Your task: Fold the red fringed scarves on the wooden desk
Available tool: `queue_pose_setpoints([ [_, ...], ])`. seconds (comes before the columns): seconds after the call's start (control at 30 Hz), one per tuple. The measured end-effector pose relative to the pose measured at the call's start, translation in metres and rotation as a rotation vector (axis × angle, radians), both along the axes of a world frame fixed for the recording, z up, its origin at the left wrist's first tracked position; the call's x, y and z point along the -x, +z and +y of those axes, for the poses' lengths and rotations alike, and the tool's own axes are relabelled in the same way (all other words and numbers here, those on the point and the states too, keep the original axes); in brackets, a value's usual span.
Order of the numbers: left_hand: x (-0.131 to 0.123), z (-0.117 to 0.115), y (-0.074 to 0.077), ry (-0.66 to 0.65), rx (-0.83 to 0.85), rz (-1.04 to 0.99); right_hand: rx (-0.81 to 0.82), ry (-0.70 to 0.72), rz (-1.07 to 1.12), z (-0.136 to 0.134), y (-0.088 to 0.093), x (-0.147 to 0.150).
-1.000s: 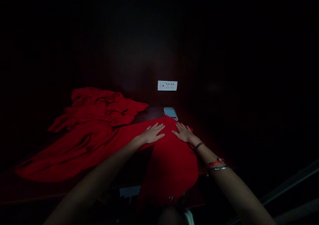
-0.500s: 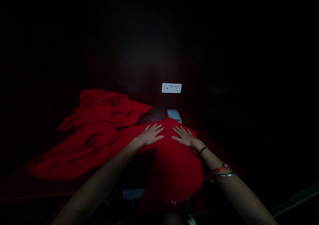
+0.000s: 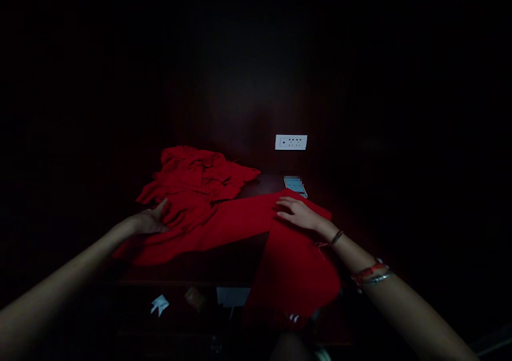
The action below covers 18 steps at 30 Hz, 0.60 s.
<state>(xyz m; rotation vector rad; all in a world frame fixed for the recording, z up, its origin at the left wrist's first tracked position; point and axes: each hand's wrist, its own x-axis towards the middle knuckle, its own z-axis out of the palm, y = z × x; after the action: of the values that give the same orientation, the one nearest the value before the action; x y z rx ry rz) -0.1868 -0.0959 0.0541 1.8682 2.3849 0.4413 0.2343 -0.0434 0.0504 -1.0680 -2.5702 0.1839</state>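
A red fringed scarf lies on a dark tabletop. Its left part is bunched in a rumpled heap, while a flat stretch runs right, folds at a corner and hangs over the front edge. My left hand is at the near-left side of the heap, touching the cloth, thumb spread from the fingers; some fingers are hidden. Near the folded corner, my right hand rests palm down on the scarf with its fingers extended. Bracelets circle the right wrist and forearm.
Just behind the scarf's corner lies a phone with a lit screen. A white socket panel is on the dark wall. Below the table's front edge are a torn white scrap, a brownish item and a pale flat piece.
My left hand has moved left from the flat stretch to the bunched cloth, whose near-left end has drawn in. My right hand stays near the corner. The view has shifted slightly left.
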Motion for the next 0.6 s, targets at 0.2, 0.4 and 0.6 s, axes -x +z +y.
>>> queue_pose_setpoints([
  [0.2,-0.026,-0.002,0.035,0.089,0.081,0.019,0.165,0.064,0.15,-0.022,0.007,0.032],
  [0.4,-0.106,0.005,0.118,-0.151,-0.265,-0.385,0.86,-0.009,0.786,-0.037,0.023,0.048],
  [0.6,-0.239,0.001,0.126,-0.902,0.027,-0.901,0.863,0.077,1.325,-0.047,0.076,0.033],
])
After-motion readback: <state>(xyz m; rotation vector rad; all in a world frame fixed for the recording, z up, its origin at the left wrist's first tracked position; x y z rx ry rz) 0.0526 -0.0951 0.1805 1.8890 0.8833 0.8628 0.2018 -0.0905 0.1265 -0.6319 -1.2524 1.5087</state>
